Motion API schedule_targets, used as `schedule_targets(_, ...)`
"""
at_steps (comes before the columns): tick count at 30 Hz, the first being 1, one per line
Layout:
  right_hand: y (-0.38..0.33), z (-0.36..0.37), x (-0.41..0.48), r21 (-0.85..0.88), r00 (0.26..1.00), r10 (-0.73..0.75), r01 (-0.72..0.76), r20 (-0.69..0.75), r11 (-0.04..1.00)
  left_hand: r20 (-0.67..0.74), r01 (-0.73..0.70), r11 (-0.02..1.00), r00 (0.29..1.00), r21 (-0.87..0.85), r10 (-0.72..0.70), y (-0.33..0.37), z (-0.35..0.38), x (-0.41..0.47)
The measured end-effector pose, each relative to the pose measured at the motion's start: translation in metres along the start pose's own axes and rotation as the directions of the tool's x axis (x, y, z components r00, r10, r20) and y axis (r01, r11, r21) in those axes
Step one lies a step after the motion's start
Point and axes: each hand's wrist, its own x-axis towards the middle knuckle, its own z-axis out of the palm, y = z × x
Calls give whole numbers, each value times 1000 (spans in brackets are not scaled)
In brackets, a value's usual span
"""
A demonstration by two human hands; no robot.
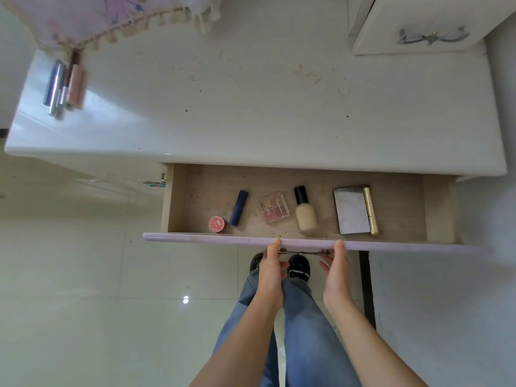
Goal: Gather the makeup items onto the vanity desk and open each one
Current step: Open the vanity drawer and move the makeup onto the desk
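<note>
The vanity desk's (pixel 251 113) drawer (pixel 195 238) stands pulled out. On its floor lie a red round pot (pixel 217 224), a dark blue lipstick tube (pixel 238 208), a pink palette (pixel 275 208), a foundation bottle (pixel 306 216) with a black cap, a silver compact (pixel 352 211) and a gold tube (pixel 371 210). My left hand (pixel 269 270) and my right hand (pixel 337 272) are at the drawer front, one at each end of its metal handle (pixel 303 252). Each thumb touches the top edge and the fingers hang loose below the handle. Three closed tubes (pixel 65 83) lie at the desk's far left.
A tasselled pink cloth (pixel 97 20) hangs over the desk's back left corner. A small white cabinet (pixel 418 26) with a silver handle stands at the back right. Below the drawer are my legs, dark shoes and the pale tiled floor (pixel 83 275).
</note>
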Motion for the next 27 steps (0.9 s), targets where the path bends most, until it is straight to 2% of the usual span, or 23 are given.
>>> schedule_targets(14, -9, 9, 5, 15, 997, -24, 25, -67, 1000, 48, -29, 1000, 998, 1, 29, 2, -1, 13)
schedule_targets(27, -15, 16, 10, -21, 1000, -1, 0, -25, 1000, 100, -16, 997, 995, 80, 8, 16, -5, 21)
